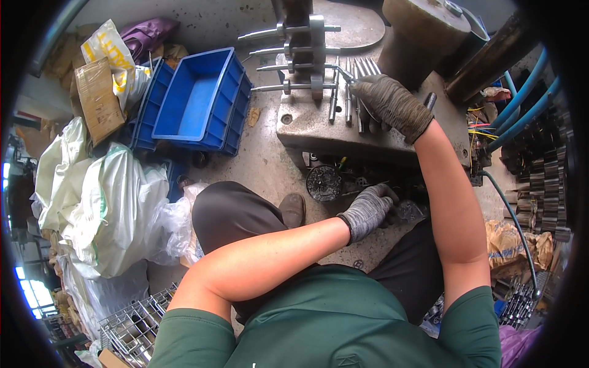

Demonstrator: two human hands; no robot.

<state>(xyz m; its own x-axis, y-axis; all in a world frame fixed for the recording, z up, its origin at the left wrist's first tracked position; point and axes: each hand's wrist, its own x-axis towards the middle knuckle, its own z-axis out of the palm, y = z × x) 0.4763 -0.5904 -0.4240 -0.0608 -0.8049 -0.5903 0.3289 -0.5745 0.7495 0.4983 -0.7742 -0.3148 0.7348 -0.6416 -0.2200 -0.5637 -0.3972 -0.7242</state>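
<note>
My right hand (pixel 392 104), in a dark, dirty glove, is above the metal bench block at the upper right. Its fingers close on a slim metal tool (pixel 345 73) that points toward the upright fixture (pixel 317 58). Several long steel rods (pixel 289 50) lie sideways through that fixture. More straight steel rods (pixel 348 101) lie side by side on the block, partly under my right hand. Lower down, in front of the block, my left hand (pixel 369 211) wears a grey knit glove. Its fingers curl beside a clear plastic bag (pixel 410 210); what they hold, if anything, is hidden.
Blue plastic crates (pixel 195 98) stand left of the metal block (pixel 300 122), near white sacks (pixel 116 208) and a cardboard box (pixel 98 101). A round container of dark bits (pixel 324 183) sits below the block's edge. Blue hoses (pixel 521 98) run at the right.
</note>
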